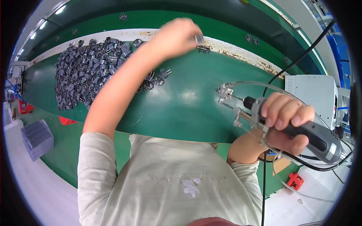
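My left hand (178,35) is stretched out to the far edge of the green table, slightly smeared by motion. Its fingers are closed on a small grey plug part (199,38). Just under it, a dark round part (204,49) lies by the far ledge. My right hand (287,113) is wrapped around a grey-black electric screwdriver (316,138) at the right. The tool points left, and a metal bracket (226,92) with clear tubing sits around its bit, above the table. A few plug parts (158,80) lie loose near my left forearm.
A large heap of grey plug parts (81,71) covers the table's left. Beyond a worn white ledge (241,55) runs a green belt (158,19) with scattered round parts. A light grey box (313,96) stands at the right. A black cable (301,52) hangs near the tool.
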Demonstrator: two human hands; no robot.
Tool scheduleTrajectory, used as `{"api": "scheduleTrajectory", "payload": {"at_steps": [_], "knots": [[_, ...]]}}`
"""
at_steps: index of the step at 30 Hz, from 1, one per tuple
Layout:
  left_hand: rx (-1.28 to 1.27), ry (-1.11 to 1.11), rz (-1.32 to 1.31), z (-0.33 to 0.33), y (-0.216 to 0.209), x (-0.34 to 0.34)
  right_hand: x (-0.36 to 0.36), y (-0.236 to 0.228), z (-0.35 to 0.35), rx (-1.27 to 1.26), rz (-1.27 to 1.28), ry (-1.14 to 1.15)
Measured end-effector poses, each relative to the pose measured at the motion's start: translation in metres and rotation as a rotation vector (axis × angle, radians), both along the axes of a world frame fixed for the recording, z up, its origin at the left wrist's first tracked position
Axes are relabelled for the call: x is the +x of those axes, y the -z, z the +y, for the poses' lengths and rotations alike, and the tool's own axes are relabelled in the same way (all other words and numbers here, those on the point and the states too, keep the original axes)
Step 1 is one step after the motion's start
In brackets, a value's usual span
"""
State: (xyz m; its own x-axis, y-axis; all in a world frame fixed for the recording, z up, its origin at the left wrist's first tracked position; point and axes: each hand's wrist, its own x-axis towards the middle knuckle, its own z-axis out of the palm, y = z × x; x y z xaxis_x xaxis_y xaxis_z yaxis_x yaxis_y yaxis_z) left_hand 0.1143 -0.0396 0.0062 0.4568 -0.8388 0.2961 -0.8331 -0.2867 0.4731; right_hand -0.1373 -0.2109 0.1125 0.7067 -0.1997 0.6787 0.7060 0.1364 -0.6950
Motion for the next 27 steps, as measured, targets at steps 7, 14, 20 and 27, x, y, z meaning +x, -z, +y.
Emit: {"api": "scheduleTrajectory", "payload": {"at_steps": [7, 14, 20, 27], "knots": [[-0.086, -0.121, -0.368, -0.050, 0.025, 0.071, 0.009, 0.024, 0.002, 0.012, 0.011, 0.059], [0.050, 0.124, 0.065, -0.185, 0.044, 0.018, 0.012, 0.030, 0.002, -0.021, -0.007, 0.050], [0.002, 0.048, -0.075, -0.143, 0.027, 0.002, 0.007, 0.034, -0.007, -0.006, 0.020, 0.045], [0.184, 0.046, 0.100, 0.024, 0.001, -0.115, 0.005, 0.025, -0.003, -0.045, 0.030, -0.011]]}}
